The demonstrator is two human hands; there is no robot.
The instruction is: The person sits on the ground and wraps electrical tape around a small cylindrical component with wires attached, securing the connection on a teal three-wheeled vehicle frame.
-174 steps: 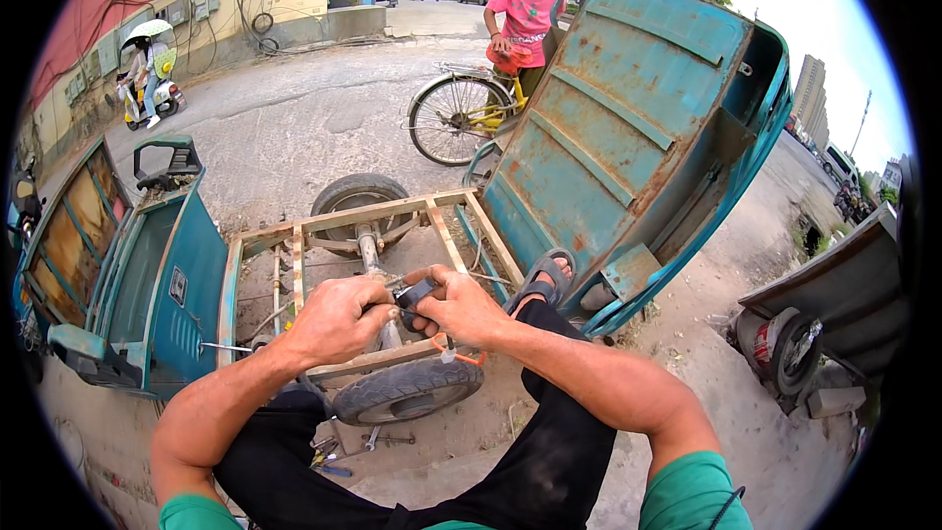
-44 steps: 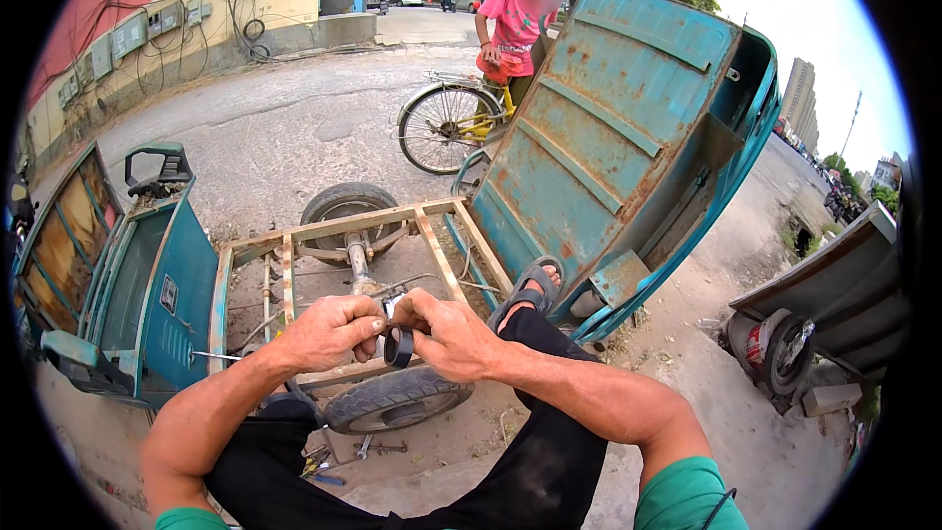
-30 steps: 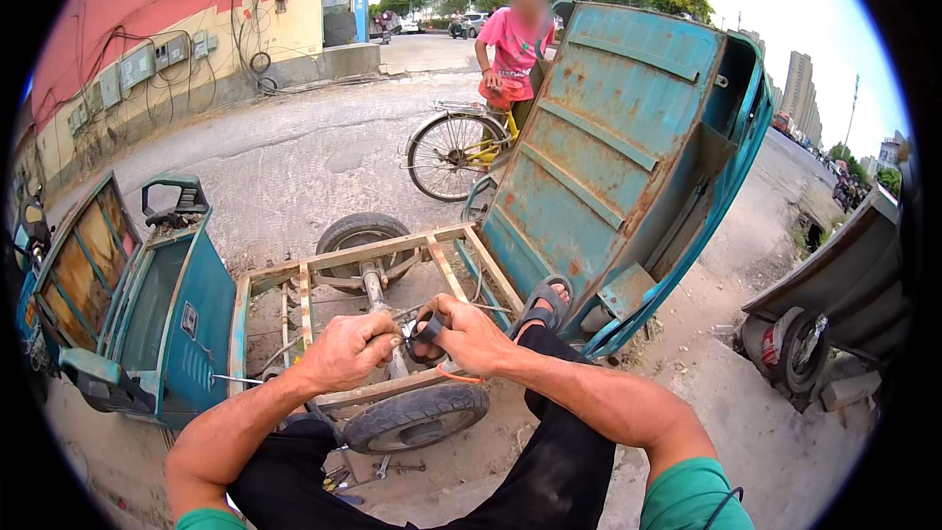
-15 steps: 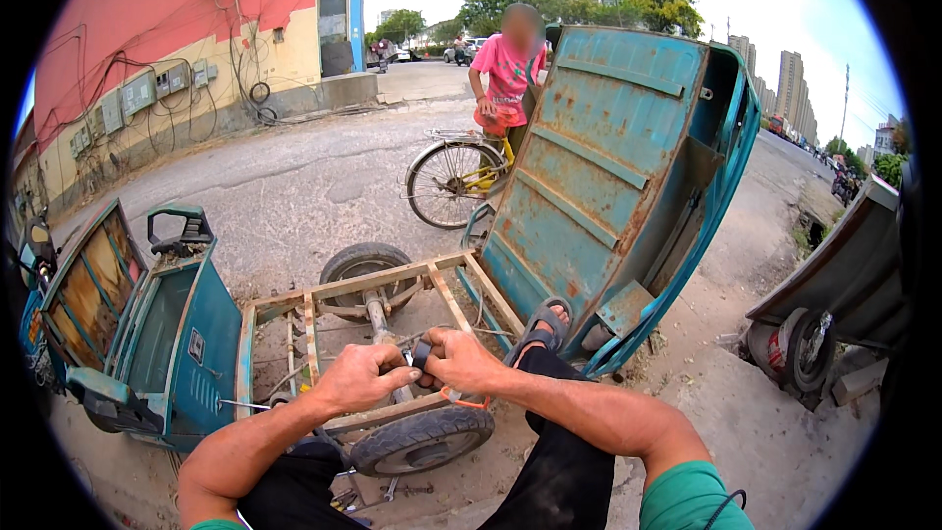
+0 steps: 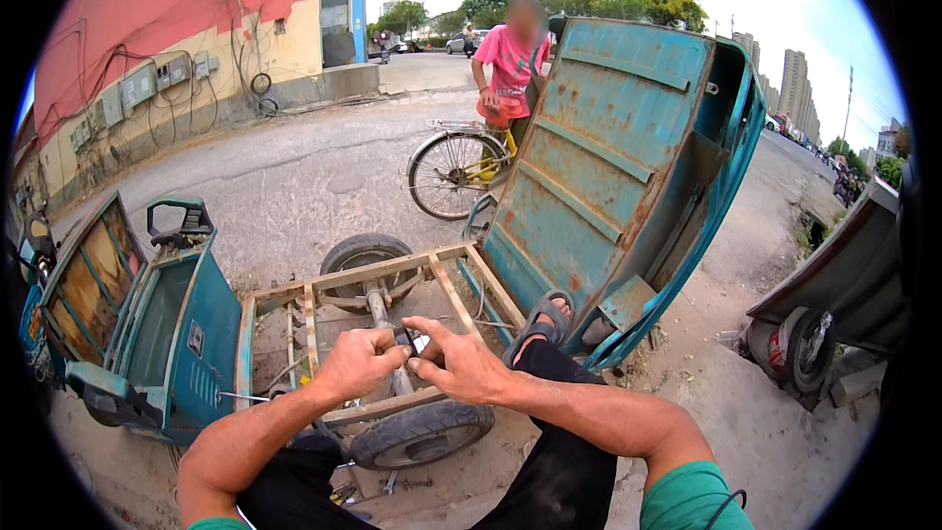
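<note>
Over the bare frame (image 5: 446, 290) of a cart, my two hands meet around a small black piece (image 5: 411, 342) that resembles a roll of tape. Its kind is hard to make out, since fingers cover most of it. My left hand (image 5: 359, 365) pinches its left side between thumb and curled fingers. On the other side, my right hand (image 5: 461, 365) grips it with the thumb below and the index finger stretched along the top. Something whitish shows between the hands. Under them runs the axle (image 5: 377, 306), with one wheel (image 5: 422, 440) close to my knees and another wheel (image 5: 365, 253) beyond.
A rusty teal cargo bed (image 5: 599, 128) stands tipped up at the right, my sandalled foot (image 5: 545, 322) against it. The teal seat box (image 5: 201, 344) is at the left. Tools (image 5: 391, 481) lie on the ground. A person (image 5: 508, 69) in pink stands behind a yellow bicycle (image 5: 456, 172).
My right hand has turned, its index finger now straightened over the top. The black piece shows narrower between the fingers. An orange loop under my right wrist no longer shows.
</note>
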